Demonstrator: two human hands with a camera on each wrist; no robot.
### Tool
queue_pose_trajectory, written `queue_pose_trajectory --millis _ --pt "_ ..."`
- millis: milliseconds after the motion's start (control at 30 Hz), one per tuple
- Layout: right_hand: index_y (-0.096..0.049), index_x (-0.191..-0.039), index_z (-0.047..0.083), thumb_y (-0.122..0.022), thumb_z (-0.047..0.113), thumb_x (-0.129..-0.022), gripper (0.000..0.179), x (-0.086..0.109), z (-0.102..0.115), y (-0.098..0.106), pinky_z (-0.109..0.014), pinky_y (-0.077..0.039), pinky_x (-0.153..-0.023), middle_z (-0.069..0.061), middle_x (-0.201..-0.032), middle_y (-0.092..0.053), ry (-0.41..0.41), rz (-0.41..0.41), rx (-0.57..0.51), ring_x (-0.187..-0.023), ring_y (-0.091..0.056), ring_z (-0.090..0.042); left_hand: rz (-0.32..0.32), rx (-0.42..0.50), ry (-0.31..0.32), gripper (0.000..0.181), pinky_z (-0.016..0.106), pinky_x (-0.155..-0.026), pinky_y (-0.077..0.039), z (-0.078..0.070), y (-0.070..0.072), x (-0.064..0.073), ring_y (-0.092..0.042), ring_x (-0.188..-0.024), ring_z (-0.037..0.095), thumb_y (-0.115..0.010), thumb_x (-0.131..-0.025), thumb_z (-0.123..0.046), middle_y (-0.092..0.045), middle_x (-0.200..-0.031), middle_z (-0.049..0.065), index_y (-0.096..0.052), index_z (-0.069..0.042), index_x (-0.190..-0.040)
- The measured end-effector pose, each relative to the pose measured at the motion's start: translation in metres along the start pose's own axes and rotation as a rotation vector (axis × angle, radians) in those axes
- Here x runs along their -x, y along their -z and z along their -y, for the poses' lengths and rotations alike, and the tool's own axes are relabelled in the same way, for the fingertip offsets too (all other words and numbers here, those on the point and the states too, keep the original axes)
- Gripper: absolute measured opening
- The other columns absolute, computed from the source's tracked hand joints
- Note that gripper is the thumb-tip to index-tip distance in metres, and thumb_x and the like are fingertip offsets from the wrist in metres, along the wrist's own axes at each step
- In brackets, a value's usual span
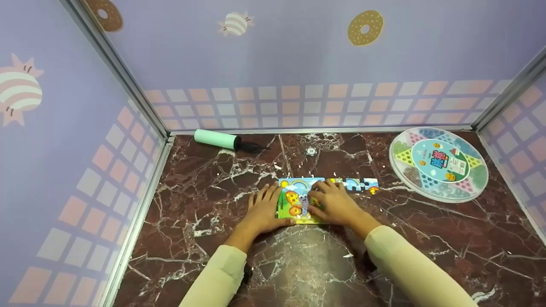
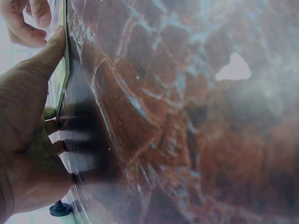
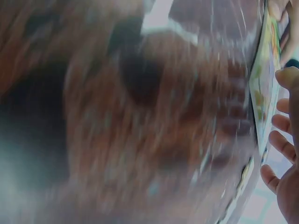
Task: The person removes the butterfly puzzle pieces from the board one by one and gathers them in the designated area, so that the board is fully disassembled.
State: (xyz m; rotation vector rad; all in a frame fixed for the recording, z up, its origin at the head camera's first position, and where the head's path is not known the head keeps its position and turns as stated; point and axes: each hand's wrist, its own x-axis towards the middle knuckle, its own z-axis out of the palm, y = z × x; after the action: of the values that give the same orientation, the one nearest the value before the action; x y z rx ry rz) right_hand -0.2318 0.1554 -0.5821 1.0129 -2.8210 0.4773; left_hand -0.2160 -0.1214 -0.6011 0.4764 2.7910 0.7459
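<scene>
A jigsaw puzzle board with a butterfly picture lies on the dark marbled table. My left hand rests at its left side, thumb along the front edge and fingers extended by the left edge. In the left wrist view the thumb lies against the board's edge. My right hand is over the board's right part, fingers spread and slightly bent, hiding that part of the picture. The right wrist view shows its fingers apart, close over the board.
Loose jigsaw pieces lie right of the board. A round clear game case stands at the back right. A mint-green hand pump with a black nozzle lies at the back left. A small round disc sits behind the board. Panel walls enclose the table.
</scene>
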Motion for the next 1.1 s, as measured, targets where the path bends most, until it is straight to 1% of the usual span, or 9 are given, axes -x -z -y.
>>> queue_pose_trajectory --millis 67,167,300,500,667,867,900,1000,1100 --pt "-0.079 -0.129 0.015 -0.075 0.045 -0.104 0.039 -0.003 0.006 -0.003 -0.077 -0.051 -0.105 -0.01 -0.132 -0.069 0.004 0.004 0.005 -0.121 -0.062 -0.036 -0.003 0.001 -0.002 0.123 0.072 -0.137 -0.005 0.001 -0.002 -0.001 -0.017 -0.173 0.04 -0.082 -0.084 -0.073 -0.024 -0.185 0.011 -0.029 -0.01 -0.176" --pt "-0.079 -0.129 0.015 -0.071 0.049 -0.106 0.042 -0.007 0.012 -0.008 -0.079 -0.05 -0.107 -0.009 -0.132 -0.069 -0.003 0.017 0.014 -0.121 -0.062 -0.035 0.007 -0.009 -0.003 0.122 0.073 -0.137 -0.006 -0.003 0.003 0.001 -0.017 -0.172 0.041 -0.083 -0.084 -0.072 -0.026 -0.184 0.013 -0.03 -0.009 -0.175" --pt "-0.079 -0.128 0.014 -0.069 0.051 -0.107 0.044 -0.011 0.018 -0.013 -0.076 -0.05 -0.107 -0.009 -0.131 -0.068 -0.017 0.016 0.021 -0.12 -0.062 -0.035 0.018 -0.017 0.001 0.122 0.074 -0.137 -0.008 -0.008 0.008 0.004 -0.019 -0.172 0.042 -0.082 -0.085 -0.073 -0.027 -0.184 0.014 -0.031 -0.007 -0.174" --pt "-0.079 -0.129 0.014 -0.07 0.05 -0.107 0.043 -0.017 0.022 -0.018 -0.07 -0.052 -0.101 -0.01 -0.132 -0.066 -0.047 0.006 0.039 -0.122 -0.059 -0.036 0.001 -0.002 -0.004 0.124 0.074 -0.137 -0.005 0.003 -0.002 0.0 -0.016 -0.173 0.04 -0.08 -0.083 -0.077 -0.026 -0.184 0.012 -0.029 -0.01 -0.175" --pt "-0.078 -0.134 0.016 -0.072 0.049 -0.106 0.044 -0.024 0.028 -0.019 -0.072 -0.051 -0.101 -0.01 -0.134 -0.065 -0.089 0.036 0.029 -0.126 -0.058 -0.039 -0.017 -0.013 -0.021 0.126 0.076 -0.135 -0.007 0.006 -0.005 -0.002 -0.018 -0.172 0.042 -0.079 -0.081 -0.081 -0.027 -0.184 0.013 -0.031 -0.01 -0.175" --pt "-0.076 -0.137 0.017 -0.077 0.043 -0.103 0.043 -0.032 0.038 -0.02 -0.072 -0.051 -0.1 -0.01 -0.134 -0.064 -0.096 0.033 0.052 -0.126 -0.057 -0.039 -0.002 -0.037 -0.014 0.118 0.077 -0.134 -0.014 -0.007 0.007 0.005 -0.021 -0.17 0.043 -0.08 -0.087 -0.075 -0.029 -0.183 0.014 -0.034 -0.008 -0.173" --pt "-0.076 -0.138 0.017 -0.077 0.043 -0.103 0.044 -0.033 0.04 -0.02 -0.072 -0.05 -0.1 -0.01 -0.135 -0.064 -0.097 0.039 0.057 -0.127 -0.057 -0.039 0.009 -0.031 -0.007 0.116 0.077 -0.134 -0.013 -0.011 0.011 0.007 -0.02 -0.171 0.043 -0.081 -0.089 -0.07 -0.028 -0.183 0.014 -0.033 -0.007 -0.173" --pt "-0.074 -0.141 0.017 -0.076 0.041 -0.104 0.043 -0.036 0.045 -0.021 -0.074 -0.049 -0.101 -0.01 -0.137 -0.063 -0.105 0.059 0.062 -0.129 -0.055 -0.039 0.018 -0.051 0.003 0.114 0.076 -0.135 -0.013 -0.013 0.012 0.007 -0.019 -0.171 0.042 -0.082 -0.09 -0.068 -0.026 -0.184 0.012 -0.032 -0.009 -0.174" --pt "-0.075 -0.135 0.018 -0.074 0.039 -0.106 0.036 -0.04 0.05 -0.022 -0.075 -0.049 -0.101 -0.01 -0.14 -0.062 -0.12 0.086 0.061 -0.131 -0.054 -0.039 0.032 -0.054 0.013 0.116 0.075 -0.136 -0.012 -0.015 0.013 0.007 -0.018 -0.172 0.041 -0.084 -0.089 -0.067 -0.023 -0.185 0.011 -0.031 -0.01 -0.175"
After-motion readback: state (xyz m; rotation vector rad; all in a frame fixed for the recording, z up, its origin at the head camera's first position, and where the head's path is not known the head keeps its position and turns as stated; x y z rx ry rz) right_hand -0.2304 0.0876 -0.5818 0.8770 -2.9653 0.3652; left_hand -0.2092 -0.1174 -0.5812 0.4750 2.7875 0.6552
